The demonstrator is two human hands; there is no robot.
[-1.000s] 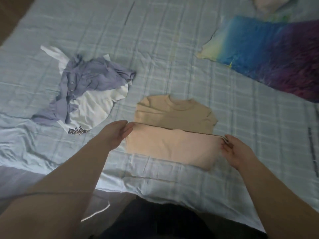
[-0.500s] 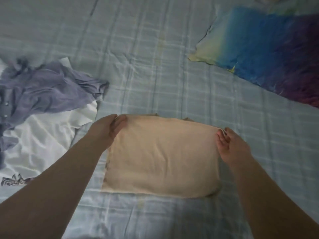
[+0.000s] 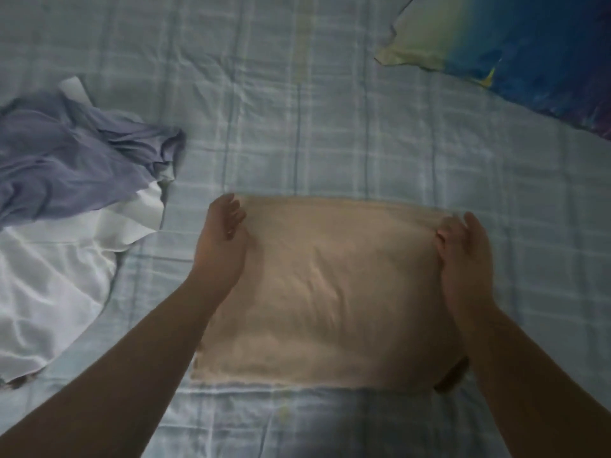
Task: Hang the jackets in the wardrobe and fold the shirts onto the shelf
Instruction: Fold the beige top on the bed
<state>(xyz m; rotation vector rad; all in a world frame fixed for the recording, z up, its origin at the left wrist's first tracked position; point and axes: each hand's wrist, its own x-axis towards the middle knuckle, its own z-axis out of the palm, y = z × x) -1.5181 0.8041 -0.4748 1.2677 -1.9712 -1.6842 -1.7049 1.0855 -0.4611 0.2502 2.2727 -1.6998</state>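
Observation:
A beige shirt (image 3: 330, 292) lies folded into a rectangle on the bed in front of me. My left hand (image 3: 223, 236) holds its upper left corner, fingers bent over the edge. My right hand (image 3: 463, 249) holds the upper right corner, thumb on top of the cloth and fingers behind it. To the left a crumpled lilac button shirt (image 3: 72, 157) lies on top of a white shirt (image 3: 56, 285), both unfolded. No jacket, wardrobe or shelf is in view.
Everything lies on a pale blue checked bedsheet (image 3: 297, 127). A blue, yellow and purple pillow (image 3: 515, 44) sits at the upper right. Bare sheet stretches beyond the beige shirt and below it.
Both hands carried the shirt's lower half up over its top half, hiding the collar and sleeves. The fold now lies flat, and my view has moved closer.

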